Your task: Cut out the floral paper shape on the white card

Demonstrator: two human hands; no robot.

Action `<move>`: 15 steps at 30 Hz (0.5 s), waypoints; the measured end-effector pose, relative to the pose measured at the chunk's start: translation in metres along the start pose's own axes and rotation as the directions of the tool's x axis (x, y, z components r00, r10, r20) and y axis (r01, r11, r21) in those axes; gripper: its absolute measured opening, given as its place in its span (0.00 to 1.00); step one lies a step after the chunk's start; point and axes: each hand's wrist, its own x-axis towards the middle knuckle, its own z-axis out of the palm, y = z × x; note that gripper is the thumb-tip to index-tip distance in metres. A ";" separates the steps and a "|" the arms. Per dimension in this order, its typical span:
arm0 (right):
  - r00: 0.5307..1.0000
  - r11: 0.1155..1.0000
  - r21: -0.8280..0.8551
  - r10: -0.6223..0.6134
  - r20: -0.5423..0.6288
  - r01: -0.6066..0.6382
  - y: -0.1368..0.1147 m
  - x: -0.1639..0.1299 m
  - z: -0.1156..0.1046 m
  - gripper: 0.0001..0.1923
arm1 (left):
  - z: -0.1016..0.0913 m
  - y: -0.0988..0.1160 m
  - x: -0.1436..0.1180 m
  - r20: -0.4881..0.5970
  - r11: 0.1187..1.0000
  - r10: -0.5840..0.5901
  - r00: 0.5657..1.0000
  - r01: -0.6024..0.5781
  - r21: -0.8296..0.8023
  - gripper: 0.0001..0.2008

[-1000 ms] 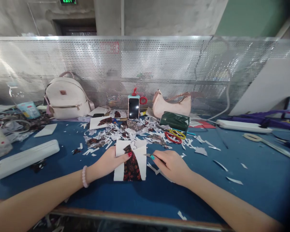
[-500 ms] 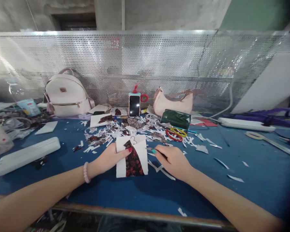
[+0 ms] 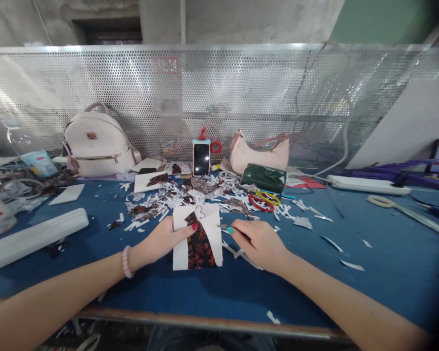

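Left hand [image 3: 164, 239]: lay on the white card [image 3: 197, 237], thumb pressing the dark flowered cloth piece [image 3: 199, 243] flat; fingers [image 3: 190, 227] clamped on the card's left edge.
Card: rested on the blue tabletop [image 3: 388, 243], near the front edge, between the two hands, a small drawn hook at its top.
Right hand [image 3: 258, 241]: sat just beside the card's right edge; fingers [image 3: 229, 229] pinched on a thin pointed tool [image 3: 223, 226], too small to identify, its tip at the card's edge.
Step in hand: judged as trimming or scoring the card along its right edge.
Next move: would call for a steady left-hand hold.
Surface: paper scraps [image 3: 161, 204] behind the card; backpack [image 3: 95, 146] far left, phone [image 3: 201, 159] centre, handbag [image 3: 259, 153] and scissors [image 3: 261, 202] further right.
Room: perforated metal screen [image 3: 241, 97] behind, concrete wall above.
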 end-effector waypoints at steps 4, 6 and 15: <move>1.000 1.000 0.003 -0.013 -0.021 0.013 -0.001 0.000 -0.001 0.15 | 0.000 0.001 -0.001 0.005 1.000 -0.003 1.000 0.003 -0.008 0.22; 1.000 1.000 0.000 -0.014 -0.020 0.014 -0.001 0.000 -0.001 0.15 | 0.001 0.001 -0.001 0.014 0.999 -0.009 1.000 0.009 -0.031 0.22; 1.000 1.000 -0.005 -0.013 -0.015 0.013 -0.002 0.000 -0.001 0.15 | 0.000 0.003 -0.002 0.008 1.000 -0.010 1.000 0.010 -0.013 0.21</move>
